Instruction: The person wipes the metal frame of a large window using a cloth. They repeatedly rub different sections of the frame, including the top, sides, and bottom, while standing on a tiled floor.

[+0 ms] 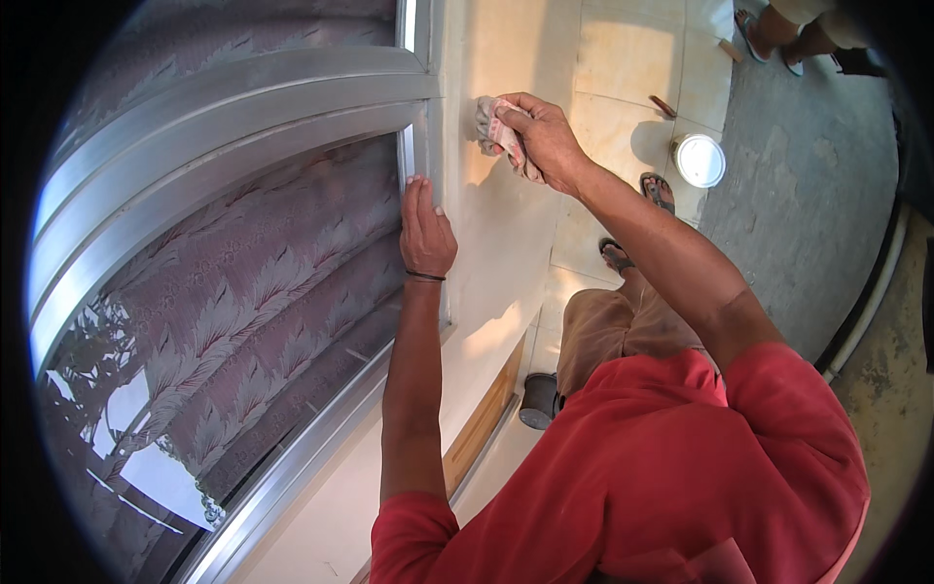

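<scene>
My right hand (549, 142) grips a crumpled pale cloth (503, 131) with reddish markings. The cloth is at the cream wall (496, 241) beside the window; whether it presses on the wall is hard to tell. To the left, my left hand (428, 232) rests with straightened fingers on the grey metal window frame (432, 157), holding nothing. A dark band circles that wrist. Behind the window glass (292, 292) hangs a mauve curtain with a feather-like leaf pattern, and the pane carries bright reflections.
A white-topped can (699, 160) stands on the tiled floor (620, 66) near my sandalled feet. A small brown-handled tool (662, 106) lies close by. By the wall is a dark bucket (540, 401). Another person's feet (773, 44) are at the upper right, on grey concrete (803, 204).
</scene>
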A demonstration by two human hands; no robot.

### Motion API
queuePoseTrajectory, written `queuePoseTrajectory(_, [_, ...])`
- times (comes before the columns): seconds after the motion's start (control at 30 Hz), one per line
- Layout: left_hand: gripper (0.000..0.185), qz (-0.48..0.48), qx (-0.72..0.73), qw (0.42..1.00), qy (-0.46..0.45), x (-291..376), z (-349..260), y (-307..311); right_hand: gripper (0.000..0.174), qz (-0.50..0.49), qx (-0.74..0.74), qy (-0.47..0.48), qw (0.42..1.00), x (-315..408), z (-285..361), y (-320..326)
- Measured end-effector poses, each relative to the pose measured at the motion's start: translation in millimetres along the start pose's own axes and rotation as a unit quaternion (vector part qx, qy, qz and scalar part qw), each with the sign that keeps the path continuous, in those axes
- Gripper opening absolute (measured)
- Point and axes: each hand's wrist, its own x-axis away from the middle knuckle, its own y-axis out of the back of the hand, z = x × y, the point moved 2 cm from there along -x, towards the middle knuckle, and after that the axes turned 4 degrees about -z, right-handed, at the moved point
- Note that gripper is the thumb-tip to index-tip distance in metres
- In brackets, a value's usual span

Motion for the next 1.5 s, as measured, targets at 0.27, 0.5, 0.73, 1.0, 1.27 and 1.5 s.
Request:
queuePoseTrajectory(0.27, [0.049, 0.026, 0.015, 0.999, -0.011, -6.8, -3.0, -7.0, 0.03, -0.178, 0.16, 0.341, 0.909, -107.0, -11.4, -52.3])
queuePoseTrajectory(0.5, [0.048, 0.031, 0.005, 0.999, -0.018, -0.1, -1.0, -7.7, 0.022, -0.126, 0.233, 0.273, 0.925, -80.9, -66.8, -73.3])
queuePoseTrajectory(0.73, [0.051, 0.04, 0.016, 0.999, -0.017, 4.5, 1.8, -9.1, 0.02, -0.188, 0.332, 0.277, 0.882, -96.5, -46.4, -77.8])
queuePoseTrajectory(1.0, [0.051, 0.043, 0.021, 0.999, -0.012, 10.1, 2.4, -7.9, 0.029, -0.125, 0.317, 0.195, 0.92, -94.5, -33.0, -67.8])
queuePoseTrajectory(1.27, [0.05, 0.051, 0.019, 0.998, -0.016, 0.3, -0.9, -6.7, 0.027, -0.223, 0.186, 0.293, 0.911, -89.9, -22.7, -48.9])
queuePoseTrajectory(1.5, [0.046, 0.058, 0.008, 0.998, -0.018, -1.2, -1.2, -7.1, 0.026, -0.248, 0.358, 0.309, 0.846, -111.9, 5.1, -77.2])
